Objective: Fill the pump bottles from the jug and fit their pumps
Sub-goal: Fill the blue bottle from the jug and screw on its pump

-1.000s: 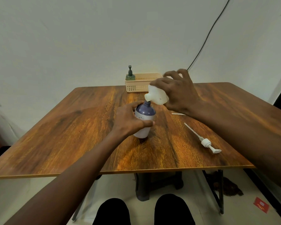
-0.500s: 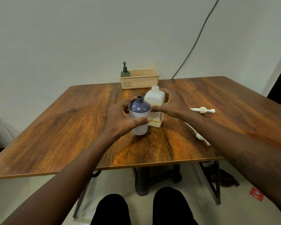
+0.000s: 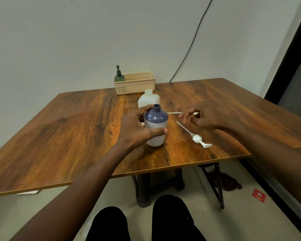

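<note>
A pump bottle (image 3: 155, 126) with a purple top, white body and uncapped neck stands upright on the wooden table (image 3: 76, 136). My left hand (image 3: 137, 129) is wrapped around it. Just behind it stands the white translucent jug (image 3: 148, 100), upright, uncapped and free of both hands. My right hand (image 3: 203, 117) hovers to the right with fingers apart, over one white pump (image 3: 174, 112). Only that pump's thin tube sticks out to the left. A second white pump (image 3: 196, 138) lies flat on the table near the right front edge.
A beige slotted basket (image 3: 135, 84) sits at the table's back edge with a green pump bottle (image 3: 119, 77) in its left end. A black cable (image 3: 189, 49) runs down the wall. My knees show below the table's front edge (image 3: 163, 168).
My right hand was tipping the jug over the bottle's neck. It set the jug upright behind the bottle, let go, and moved right over a pump. My left hand stayed on the bottle.
</note>
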`<state>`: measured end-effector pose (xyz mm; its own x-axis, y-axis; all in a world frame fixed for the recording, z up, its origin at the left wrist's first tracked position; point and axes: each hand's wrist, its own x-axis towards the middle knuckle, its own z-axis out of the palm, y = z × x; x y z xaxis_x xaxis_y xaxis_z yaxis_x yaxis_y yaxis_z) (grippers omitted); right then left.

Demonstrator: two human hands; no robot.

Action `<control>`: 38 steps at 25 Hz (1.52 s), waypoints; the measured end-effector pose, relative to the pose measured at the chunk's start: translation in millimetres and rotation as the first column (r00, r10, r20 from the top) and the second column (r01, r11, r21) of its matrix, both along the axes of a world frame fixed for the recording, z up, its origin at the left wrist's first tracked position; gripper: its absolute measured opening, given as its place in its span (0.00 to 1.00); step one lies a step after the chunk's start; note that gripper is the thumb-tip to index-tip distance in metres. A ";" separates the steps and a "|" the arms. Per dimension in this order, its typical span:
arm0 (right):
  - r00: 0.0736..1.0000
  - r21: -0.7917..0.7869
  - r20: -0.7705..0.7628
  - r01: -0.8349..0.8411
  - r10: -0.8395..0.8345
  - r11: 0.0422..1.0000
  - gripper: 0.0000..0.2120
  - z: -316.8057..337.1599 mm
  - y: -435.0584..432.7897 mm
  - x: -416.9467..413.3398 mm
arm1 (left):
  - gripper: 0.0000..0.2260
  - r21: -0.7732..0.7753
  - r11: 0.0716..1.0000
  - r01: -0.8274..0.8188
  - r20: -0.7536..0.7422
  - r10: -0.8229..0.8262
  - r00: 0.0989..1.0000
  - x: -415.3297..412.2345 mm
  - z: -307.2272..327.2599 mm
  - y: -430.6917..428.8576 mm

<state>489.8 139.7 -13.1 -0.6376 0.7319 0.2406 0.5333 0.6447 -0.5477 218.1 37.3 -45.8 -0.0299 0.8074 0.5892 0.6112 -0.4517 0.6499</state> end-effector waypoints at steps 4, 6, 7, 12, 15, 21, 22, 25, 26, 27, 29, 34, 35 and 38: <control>0.868 -0.230 0.443 -0.134 0.226 0.964 0.22 -12.6 -6.9 18.4 | 0.34 0.013 1.000 0.026 -0.006 -0.025 1.000 20.1 -5.1 4.8; 0.838 -0.195 0.486 -0.170 0.246 0.966 0.25 -14.4 -6.5 18.2 | 0.36 0.011 0.999 0.032 -0.021 -0.031 0.999 26.3 -8.4 8.0; 0.834 -0.190 0.492 -0.180 0.252 0.965 0.25 -13.7 -5.9 17.8 | 0.37 0.008 1.000 0.030 -0.027 -0.030 0.999 28.3 -10.0 9.0; 0.886 -0.011 0.453 -0.109 0.102 0.994 0.14 -14.9 1.5 22.3 | 0.38 -0.014 1.000 0.023 -0.018 -0.024 1.000 32.5 -13.0 6.5; 0.995 0.215 0.065 0.056 -0.071 0.975 0.12 -7.0 0.3 22.4 | 0.37 -0.015 1.000 0.022 -0.010 -0.022 1.000 31.5 -10.6 2.8; 0.637 -0.134 -0.743 0.161 -0.207 0.978 0.16 40.4 -21.7 -10.1 | 0.36 -0.011 1.000 -0.020 0.001 0.020 1.000 28.8 -8.0 -2.5; 0.598 -0.153 -0.773 0.145 -0.209 0.978 0.16 45.1 -24.0 -15.8 | 0.36 -0.012 0.999 -0.030 0.002 0.030 1.000 28.1 -6.8 -4.6; 0.511 -0.153 -0.836 0.129 -0.198 0.980 0.15 56.0 -29.5 -29.7 | 0.35 -0.013 0.998 -0.054 0.003 0.054 0.999 22.7 -3.3 -11.7; 0.477 -0.158 -0.856 0.124 -0.199 0.980 0.14 59.5 -30.5 -33.3 | 0.35 -0.014 0.998 -0.060 -0.004 0.060 0.998 20.0 -2.7 -14.1; 0.437 -0.177 -0.875 0.112 -0.208 0.978 0.14 62.6 -31.3 -36.7 | 0.35 -0.017 0.998 -0.066 -0.013 0.065 0.998 17.1 -2.3 -16.5; 0.380 -0.213 -0.899 0.055 -0.218 0.975 0.15 67.8 -34.2 -45.7 | 0.35 -0.018 0.997 -0.068 -0.025 0.068 0.997 12.1 -1.4 -20.7; 0.534 -0.184 -0.835 -0.043 -0.133 0.982 0.14 64.7 -47.7 -72.8 | 0.36 -0.015 0.997 -0.082 -0.019 0.082 0.996 7.7 5.6 -23.9; 0.587 -0.179 -0.803 -0.070 -0.104 0.981 0.14 62.5 -49.8 -76.4 | 0.37 -0.009 0.996 -0.085 -0.014 0.085 0.996 7.1 8.1 -23.4; 0.741 -0.156 -0.672 -0.130 -0.009 0.979 0.14 57.0 -52.5 -83.6 | 0.42 0.009 0.993 -0.120 0.033 0.120 0.992 3.9 16.5 -22.9</control>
